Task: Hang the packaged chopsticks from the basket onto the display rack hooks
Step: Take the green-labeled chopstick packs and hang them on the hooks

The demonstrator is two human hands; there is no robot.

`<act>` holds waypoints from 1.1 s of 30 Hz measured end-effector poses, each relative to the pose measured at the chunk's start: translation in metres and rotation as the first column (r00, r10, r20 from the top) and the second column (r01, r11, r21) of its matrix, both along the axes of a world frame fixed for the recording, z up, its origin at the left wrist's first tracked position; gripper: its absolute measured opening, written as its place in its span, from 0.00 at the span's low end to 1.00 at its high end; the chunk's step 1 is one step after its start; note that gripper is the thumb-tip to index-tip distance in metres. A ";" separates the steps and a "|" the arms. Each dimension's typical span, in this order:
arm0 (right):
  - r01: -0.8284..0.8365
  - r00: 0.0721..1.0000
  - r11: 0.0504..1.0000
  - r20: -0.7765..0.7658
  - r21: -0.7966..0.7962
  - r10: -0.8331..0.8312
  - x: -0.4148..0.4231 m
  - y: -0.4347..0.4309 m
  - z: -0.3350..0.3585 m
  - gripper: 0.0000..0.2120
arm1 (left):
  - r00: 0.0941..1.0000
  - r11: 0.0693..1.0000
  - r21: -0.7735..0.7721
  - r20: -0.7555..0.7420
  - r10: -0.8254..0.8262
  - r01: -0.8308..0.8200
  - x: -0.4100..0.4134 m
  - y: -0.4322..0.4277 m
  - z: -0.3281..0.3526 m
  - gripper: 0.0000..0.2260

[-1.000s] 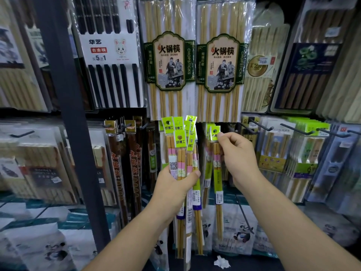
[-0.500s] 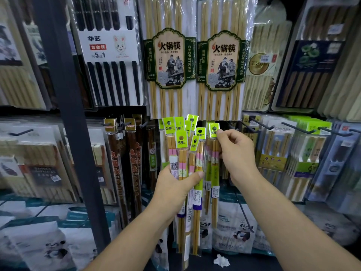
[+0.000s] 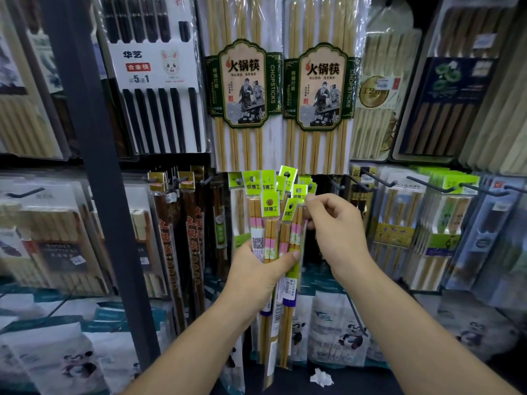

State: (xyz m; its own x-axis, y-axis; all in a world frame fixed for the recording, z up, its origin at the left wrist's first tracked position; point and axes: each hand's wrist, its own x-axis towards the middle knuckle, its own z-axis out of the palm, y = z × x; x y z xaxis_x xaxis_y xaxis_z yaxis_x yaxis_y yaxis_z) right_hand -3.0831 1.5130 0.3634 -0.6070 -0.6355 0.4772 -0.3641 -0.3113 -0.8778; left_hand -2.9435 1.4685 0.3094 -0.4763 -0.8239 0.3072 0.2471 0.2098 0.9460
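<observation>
**A:** From the head view, what do the fingers hold?

**B:** The left hand [image 3: 262,269] has its fingers [image 3: 285,259] curled round a bundle of packaged chopsticks [image 3: 269,220], with the thumb across the front. It grips them near the middle. The packs stand upright and fan out at their green header cards.

**A:** And the other?

**B:** The right hand [image 3: 339,232] has its fingertips [image 3: 310,199] closed in a pinch on a single pack [image 3: 298,192]. They hold it at the right edge of the bundle, beside its green card.

**A:** Where is all that on the display rack [image 3: 171,162]?

**B:** In front of the lower row, just under the bottom edge of the two hot-pot chopstick packs [image 3: 245,89]. Hooks [image 3: 430,186] jut out to the right, near the right hand but apart from it.

**A:** What is hard to make out?

**B:** The packs overlap, so I cannot tell whether the pinched one is free of the left grip. The bundle hides whatever hook lies behind it. A dark upright post [image 3: 94,166] cuts across the blurred left shelves.
</observation>
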 end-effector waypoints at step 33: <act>-0.006 0.998 1.000 0.065 0.005 0.006 -0.014 0.004 0.000 0.12 | 0.999 1.000 0.003 0.042 0.016 -0.016 0.004 0.001 0.005 0.11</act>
State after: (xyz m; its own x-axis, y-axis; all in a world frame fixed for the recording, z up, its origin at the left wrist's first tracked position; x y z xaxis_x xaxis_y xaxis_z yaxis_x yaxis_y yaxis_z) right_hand -3.0975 1.5170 0.3638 -0.6328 -0.6416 0.4334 -0.3045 -0.3084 -0.9012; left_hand -2.9393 1.4690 0.3140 -0.4752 -0.8325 0.2848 0.2040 0.2106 0.9560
